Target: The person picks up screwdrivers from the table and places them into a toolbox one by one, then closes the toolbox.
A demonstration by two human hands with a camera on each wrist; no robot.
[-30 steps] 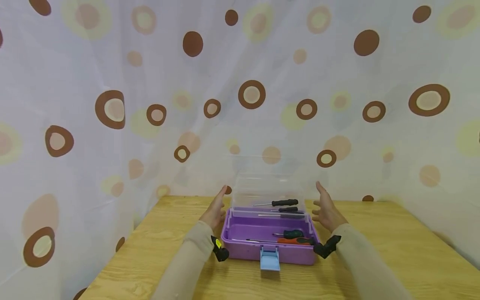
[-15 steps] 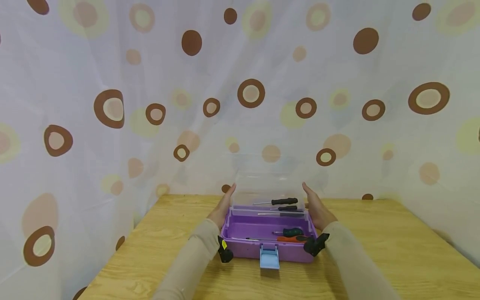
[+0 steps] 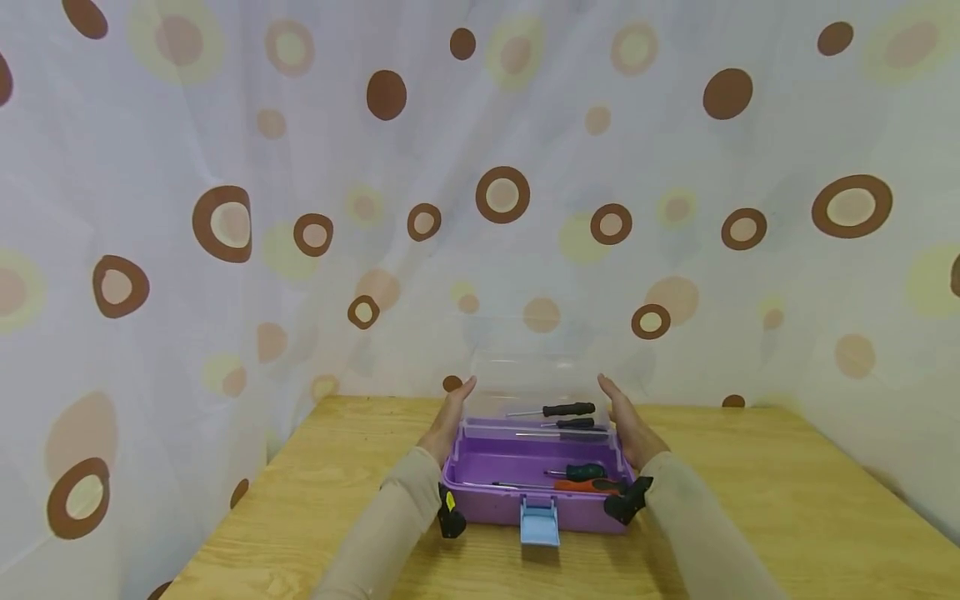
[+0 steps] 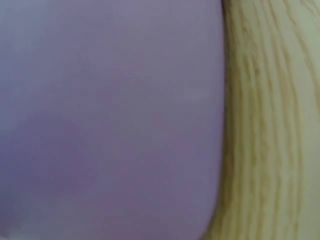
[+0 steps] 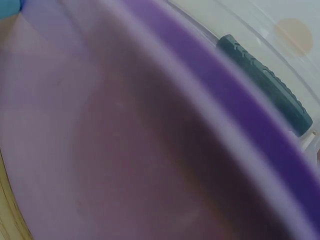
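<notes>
A purple toolbox (image 3: 495, 510) stands on the table with its transparent lid (image 3: 536, 371) tipped up and its blue latch (image 3: 539, 527) hanging down in front. My left hand (image 3: 445, 422) lies along its left side and my right hand (image 3: 630, 425) along its right side, thumbs straight and pointing up; the other fingers are mostly hidden. Inside are a dark green-handled screwdriver (image 3: 585, 472) and a red-and-black-handled screwdriver (image 3: 581, 485). A black-handled screwdriver (image 3: 570, 409) and other dark-handled ones show at the lid. Purple side wall (image 4: 110, 110) fills most of the left wrist view.
The toolbox rests on a light wooden table (image 3: 337, 492). Behind and to the left hangs a white curtain (image 3: 420, 133) with brown and beige dots. A black wrist camera (image 3: 452, 515) sits at the left sleeve, another wrist camera (image 3: 628, 500) at the right.
Both hands have moved inward from beside the toolbox to its two sides. The toolbox, lid and screwdrivers keep their places.
</notes>
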